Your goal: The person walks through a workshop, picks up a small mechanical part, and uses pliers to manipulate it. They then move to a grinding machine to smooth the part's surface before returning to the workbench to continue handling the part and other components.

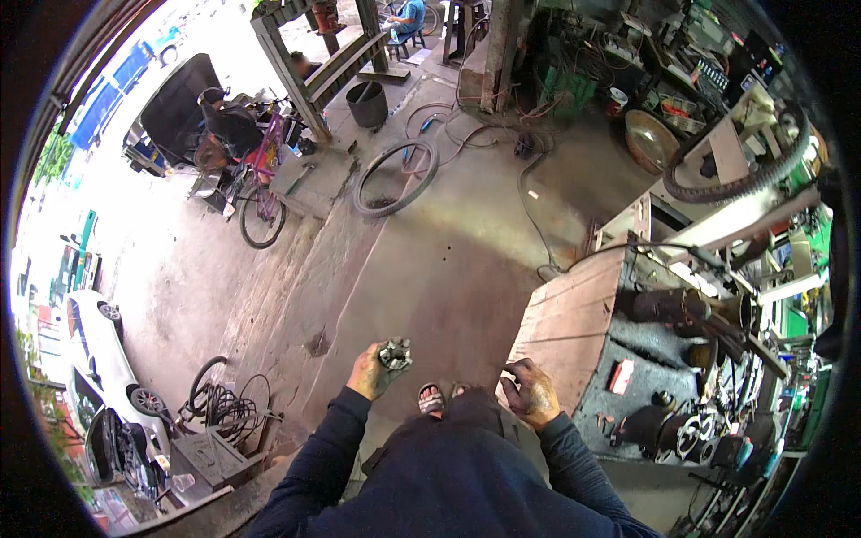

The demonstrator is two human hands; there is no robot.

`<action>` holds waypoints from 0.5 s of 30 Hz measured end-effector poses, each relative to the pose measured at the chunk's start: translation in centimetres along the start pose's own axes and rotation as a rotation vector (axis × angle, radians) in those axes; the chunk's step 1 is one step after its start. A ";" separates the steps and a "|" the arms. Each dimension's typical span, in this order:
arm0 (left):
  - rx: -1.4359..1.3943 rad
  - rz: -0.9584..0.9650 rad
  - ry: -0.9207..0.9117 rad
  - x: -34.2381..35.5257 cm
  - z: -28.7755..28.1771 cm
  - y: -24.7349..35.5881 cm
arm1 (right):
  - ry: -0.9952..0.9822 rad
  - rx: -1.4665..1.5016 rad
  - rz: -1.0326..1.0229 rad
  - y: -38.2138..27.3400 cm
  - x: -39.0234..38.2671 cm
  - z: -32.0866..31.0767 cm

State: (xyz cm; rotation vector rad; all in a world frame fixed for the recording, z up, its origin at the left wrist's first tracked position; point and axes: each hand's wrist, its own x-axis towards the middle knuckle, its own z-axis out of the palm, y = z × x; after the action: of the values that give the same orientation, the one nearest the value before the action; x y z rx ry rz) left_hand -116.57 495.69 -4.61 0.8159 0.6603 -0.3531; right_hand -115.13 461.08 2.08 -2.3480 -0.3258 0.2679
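Note:
My left hand (368,371) is closed round a crumpled, grimy grey-and-white wad (394,354), which looks like a rag, held out over the floor left of my sandalled feet. My right hand (532,394) has curled, blackened fingers beside the near corner of a wooden board (565,323) on the workbench; what they hold, if anything, I cannot make out. Right of the board, a grimy bench top (632,359) carries a small red-and-white item (620,377) and several dark metal parts (659,429).
A loose tyre (397,209) and hoses (538,202) lie ahead. A bicycle (263,215), a bucket (368,108) and a seated person (404,20) are farther off. A wheel (731,193) rests on a rack at right. A white car (117,359) and coiled cables (233,408) are left.

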 end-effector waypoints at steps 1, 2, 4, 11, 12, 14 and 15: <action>0.002 0.010 0.044 1.6 -2.1 0.2 | -0.017 -0.027 0.019 0.4 1.8 0.1; -0.033 -0.012 0.091 3.6 -5.1 -0.4 | -0.044 -0.050 0.034 0.7 3.4 0.1; 0.088 -0.050 0.270 6.7 -9.2 -0.9 | -0.070 -0.068 0.053 2.1 6.8 0.4; 0.541 -0.532 0.898 10.5 -23.0 -1.2 | -0.247 -0.268 -0.050 10.5 22.9 1.4; 0.449 -0.594 0.925 10.8 -22.4 0.1 | -0.288 -0.235 -0.109 10.8 26.2 0.5; 0.544 -0.551 0.827 11.3 -20.3 2.4 | -0.337 -0.258 -0.084 9.6 32.6 -2.3; 0.690 -0.489 0.728 12.1 -19.0 3.3 | -0.365 -0.272 -0.072 8.6 35.8 -3.7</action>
State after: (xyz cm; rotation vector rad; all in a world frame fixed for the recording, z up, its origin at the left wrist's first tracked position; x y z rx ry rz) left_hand -113.47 511.82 -20.35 1.4662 1.4728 -0.7636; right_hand -78.91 463.80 -4.80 -2.5408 -0.6565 0.6567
